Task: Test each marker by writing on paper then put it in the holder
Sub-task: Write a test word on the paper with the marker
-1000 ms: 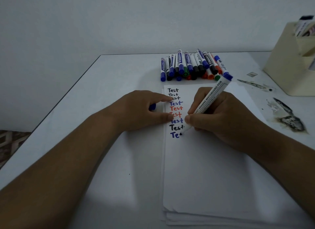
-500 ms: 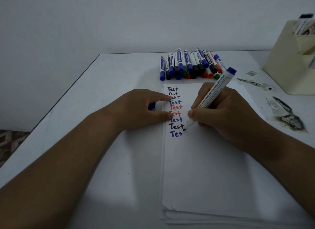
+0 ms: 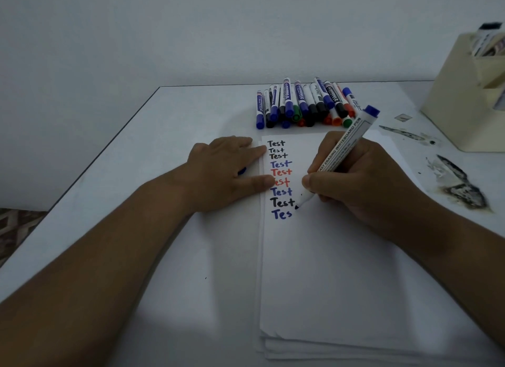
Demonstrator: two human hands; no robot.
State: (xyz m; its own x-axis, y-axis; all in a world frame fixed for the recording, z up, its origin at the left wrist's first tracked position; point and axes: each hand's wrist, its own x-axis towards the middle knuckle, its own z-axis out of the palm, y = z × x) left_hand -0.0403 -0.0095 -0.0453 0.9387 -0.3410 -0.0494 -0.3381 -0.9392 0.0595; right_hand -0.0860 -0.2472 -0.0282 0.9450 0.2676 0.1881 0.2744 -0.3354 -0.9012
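My right hand grips a white whiteboard marker with a blue end, its tip touching the paper just right of the blue letters "Tes". Several "Test" words in black, blue and red run down the sheet's left side. My left hand lies flat on the paper's left edge, with a blue cap peeking out beneath it. A pile of capped markers lies beyond the paper. The cream holder stands at the far right with markers inside.
The paper is the top of a small stack near the table's front. Dark ink stains mark the white table to the right. The table's left edge runs diagonally; a plain wall stands behind.
The marker went from finishing "Te" to having written the "s"; its tip has shifted slightly right. My left hand stays put on the paper.
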